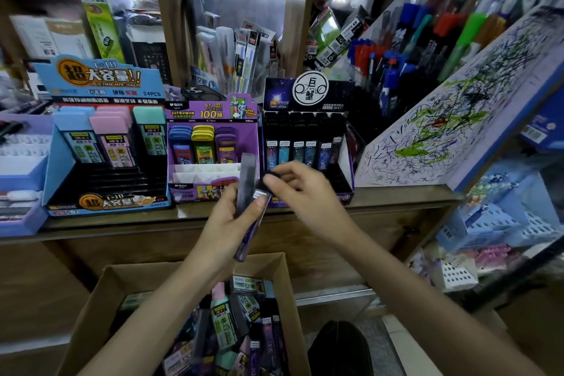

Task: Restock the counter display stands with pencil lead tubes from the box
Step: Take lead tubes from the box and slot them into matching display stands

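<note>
Left hand [232, 220]: fingers curled around 2 pencil lead tubes, held above the cardboard box [91, 311] and in front of the counter [396, 197] edge. The grey tube [246, 180] stands nearly upright in the grip. The purple tube [254, 224] sits just beside it, tilted, with its lower end pointing down towards the box.

Right hand [305, 192]: thumb and forefinger pinch the dark upper end of the purple tube. The remaining fingers are loosely curled and hold nothing else.

The box stands open below the counter. The loose tubes [227, 325] in it lie mixed at various angles, with green, pink, purple and dark bodies visible.

3 display stands sit side by side on the counter:
- Blue stand [61, 162], at left: tubes with blue, pink and green caps in its rear rows.
- Purple stand [251, 131], centre: blue, yellow and purple cases at the rear.
- Black stand [346, 159], at right: a row of dark tubes at the rear.

Both hands are in front of the gap between the purple and black stands. A scribbled board [457, 119] leans at the right of the counter.
</note>
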### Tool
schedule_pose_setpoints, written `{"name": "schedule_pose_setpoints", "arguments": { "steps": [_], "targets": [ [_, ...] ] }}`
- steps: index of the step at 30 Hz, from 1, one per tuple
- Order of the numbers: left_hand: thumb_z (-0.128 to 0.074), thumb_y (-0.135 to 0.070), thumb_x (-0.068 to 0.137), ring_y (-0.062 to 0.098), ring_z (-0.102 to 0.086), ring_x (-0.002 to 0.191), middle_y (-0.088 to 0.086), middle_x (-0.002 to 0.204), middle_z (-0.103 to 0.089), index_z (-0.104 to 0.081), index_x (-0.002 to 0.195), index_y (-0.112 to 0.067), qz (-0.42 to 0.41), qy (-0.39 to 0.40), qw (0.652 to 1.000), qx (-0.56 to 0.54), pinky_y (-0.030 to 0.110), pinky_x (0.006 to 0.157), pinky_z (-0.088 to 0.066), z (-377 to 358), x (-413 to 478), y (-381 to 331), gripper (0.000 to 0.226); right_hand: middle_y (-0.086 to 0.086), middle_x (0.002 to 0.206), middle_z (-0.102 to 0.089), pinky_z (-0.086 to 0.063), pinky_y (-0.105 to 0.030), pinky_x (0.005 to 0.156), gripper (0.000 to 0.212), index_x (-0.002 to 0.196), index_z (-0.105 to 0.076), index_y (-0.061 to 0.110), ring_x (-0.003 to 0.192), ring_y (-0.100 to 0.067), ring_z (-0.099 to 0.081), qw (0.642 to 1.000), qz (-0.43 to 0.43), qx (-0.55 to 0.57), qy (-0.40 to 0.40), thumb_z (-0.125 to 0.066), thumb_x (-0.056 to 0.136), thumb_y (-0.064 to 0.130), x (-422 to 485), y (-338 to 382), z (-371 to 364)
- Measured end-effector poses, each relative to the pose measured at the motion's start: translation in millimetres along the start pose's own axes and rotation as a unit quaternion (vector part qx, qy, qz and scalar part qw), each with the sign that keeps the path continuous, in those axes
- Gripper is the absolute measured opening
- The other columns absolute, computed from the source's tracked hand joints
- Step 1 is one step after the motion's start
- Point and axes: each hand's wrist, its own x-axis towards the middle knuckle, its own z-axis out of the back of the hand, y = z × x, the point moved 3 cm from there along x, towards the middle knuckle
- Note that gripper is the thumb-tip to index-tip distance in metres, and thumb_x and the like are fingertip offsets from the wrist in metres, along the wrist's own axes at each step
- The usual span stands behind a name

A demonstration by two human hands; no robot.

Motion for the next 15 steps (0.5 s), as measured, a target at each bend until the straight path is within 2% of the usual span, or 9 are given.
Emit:
{"name": "schedule_pose_setpoints", "arguments": {
  "steps": [3,6,8,9,11,15],
  "targets": [
    [-0.055,-0.027,0.088,0.002,-0.061,0.077,0.006,0.094,-0.063,-0.054,0.112,-0.021,-0.017,0.014,1.000,-0.009,0.011,0.065,-0.047,-7.0,1.5,-1.4,0.025,-0.003,0.088,-0.061,-0.050,-0.024,0.071,0.010,0.098,-0.058,0.019,0.080,-0.013,-0.060,0.999,-0.025,0.043,-0.001,-0.061,0.089,0.021,1.7,2.2,-1.5],
    [-0.051,-0.042,0.085,-0.002,-0.063,0.084,-0.011,0.092,-0.068,-0.056,0.108,-0.032,-0.008,0.003,1.000,-0.013,0.011,0.067,-0.047,-11.5,3.6,-0.1,0.025,-0.005,0.084,-0.062,-0.051,-0.024,0.066,0.009,0.094,-0.059,0.018,0.075,-0.015,-0.061,0.996,-0.034,0.087,0.001,-0.061,0.089,0.011,6.3,3.1,6.6],
    [-0.042,-0.052,0.086,-0.005,-0.063,0.086,-0.021,0.092,-0.069,-0.057,0.108,-0.035,0.034,-0.022,0.998,-0.039,0.018,0.074,-0.049,-11.4,5.8,3.9,0.032,-0.004,0.082,-0.063,-0.051,-0.019,0.060,0.011,0.091,-0.059,0.018,0.072,-0.014,-0.061,0.994,-0.031,0.103,-0.019,-0.060,0.089,0.007,9.8,3.9,20.6],
    [-0.037,-0.051,0.091,-0.002,-0.063,0.081,-0.018,0.089,-0.069,-0.058,0.110,-0.030,0.048,-0.028,0.997,-0.049,0.023,0.076,-0.048,-11.1,7.3,5.2,0.036,-0.004,0.084,-0.063,-0.051,-0.017,0.058,0.013,0.089,-0.058,0.019,0.072,-0.013,-0.061,0.993,-0.029,0.107,-0.038,-0.060,0.088,0.006,12.2,3.9,31.5],
    [-0.031,-0.038,0.099,0.007,-0.055,0.064,-0.010,0.074,-0.064,-0.057,0.105,-0.019,0.044,-0.021,0.997,-0.064,0.026,0.066,-0.041,-10.4,9.2,4.1,0.032,-0.004,0.087,-0.065,-0.051,-0.016,0.058,0.015,0.089,-0.059,0.021,0.074,-0.012,-0.062,0.991,-0.020,0.103,-0.084,-0.060,0.088,0.006,18.3,4.0,58.8],
    [-0.032,-0.021,0.101,0.015,-0.047,0.069,-0.004,0.075,-0.059,-0.056,0.104,-0.020,0.035,-0.014,0.994,-0.105,0.028,0.065,-0.035,-5.7,11.6,5.4,0.024,-0.004,0.088,-0.063,-0.053,-0.021,0.063,0.012,0.094,-0.059,0.018,0.076,-0.014,-0.063,0.982,0.013,0.026,-0.184,-0.061,0.088,0.008,34.2,-1.4,115.9]
  ]
}}
